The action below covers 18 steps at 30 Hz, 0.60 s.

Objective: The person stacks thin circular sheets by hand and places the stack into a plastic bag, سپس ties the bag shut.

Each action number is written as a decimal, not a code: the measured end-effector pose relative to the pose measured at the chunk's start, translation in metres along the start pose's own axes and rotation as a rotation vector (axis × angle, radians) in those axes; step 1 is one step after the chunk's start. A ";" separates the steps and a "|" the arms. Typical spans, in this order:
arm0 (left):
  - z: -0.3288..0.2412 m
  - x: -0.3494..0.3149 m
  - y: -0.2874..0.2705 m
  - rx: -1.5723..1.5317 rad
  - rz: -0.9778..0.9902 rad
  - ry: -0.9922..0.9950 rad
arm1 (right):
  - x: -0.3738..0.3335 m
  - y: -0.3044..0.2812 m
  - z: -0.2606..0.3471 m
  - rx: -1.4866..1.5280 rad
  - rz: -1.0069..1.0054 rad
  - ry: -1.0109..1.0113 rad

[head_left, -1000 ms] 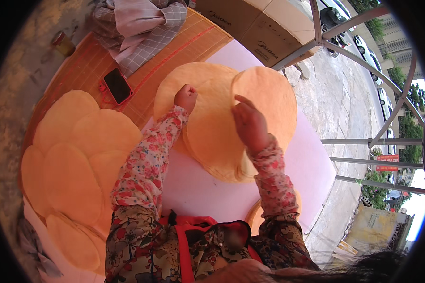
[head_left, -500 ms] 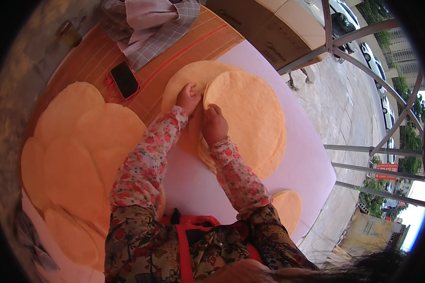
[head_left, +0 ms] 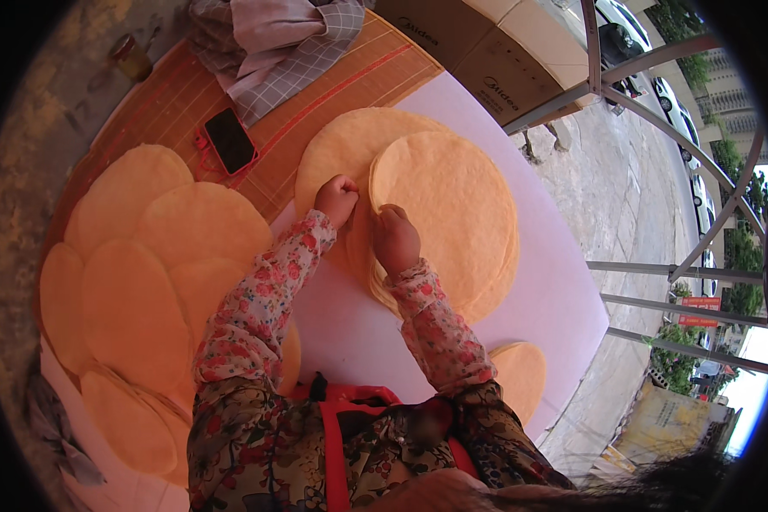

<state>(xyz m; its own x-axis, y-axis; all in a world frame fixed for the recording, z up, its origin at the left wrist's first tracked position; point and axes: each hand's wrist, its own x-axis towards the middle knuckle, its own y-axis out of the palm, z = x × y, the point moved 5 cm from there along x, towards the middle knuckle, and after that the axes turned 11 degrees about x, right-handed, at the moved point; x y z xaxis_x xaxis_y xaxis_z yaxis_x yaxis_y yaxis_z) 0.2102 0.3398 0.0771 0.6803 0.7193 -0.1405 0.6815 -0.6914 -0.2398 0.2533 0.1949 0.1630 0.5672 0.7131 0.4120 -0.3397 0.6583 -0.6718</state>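
A stack of thin round orange flatbreads (head_left: pixel 452 213) lies on a white sheet (head_left: pixel 358 333). A single flatbread (head_left: pixel 350 145) lies under and behind the stack. My left hand (head_left: pixel 337 198) is curled at the stack's left edge, its fingers pinching the rim of the top disc. Beside it, my right hand (head_left: pixel 395 239) grips the same near-left edge of the stack. Both sleeves are floral.
Several flatbreads (head_left: pixel 145 264) are spread overlapping on a woven mat (head_left: pixel 179 102) at the left. A black phone (head_left: pixel 229 140) lies on the mat, with folded checked cloth (head_left: pixel 273 43) behind it. Cardboard boxes (head_left: pixel 486 60) and metal railing (head_left: pixel 683 256) are at the right. One small flatbread (head_left: pixel 520 375) sits near me.
My right hand has come down from the middle of the stack to its near-left edge beside my left hand. The view has shifted slightly.
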 end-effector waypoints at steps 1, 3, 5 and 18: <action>0.003 -0.005 -0.001 0.004 0.035 -0.034 | -0.001 -0.002 0.001 0.029 -0.002 0.010; -0.014 -0.023 0.006 -0.125 0.188 -0.230 | -0.008 -0.015 -0.006 0.064 -0.008 0.046; -0.019 -0.027 0.000 -0.132 0.201 -0.248 | -0.008 -0.018 0.000 0.091 -0.016 0.014; 0.000 -0.026 0.003 0.123 -0.260 0.218 | -0.034 0.011 0.008 -0.163 0.179 0.046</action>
<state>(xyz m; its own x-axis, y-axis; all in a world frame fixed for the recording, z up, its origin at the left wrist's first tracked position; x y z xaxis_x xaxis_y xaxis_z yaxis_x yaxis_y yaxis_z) 0.1944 0.3188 0.0802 0.5388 0.8299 0.1451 0.8110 -0.4643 -0.3560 0.2244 0.1799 0.1470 0.5435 0.8009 0.2514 -0.3147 0.4721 -0.8234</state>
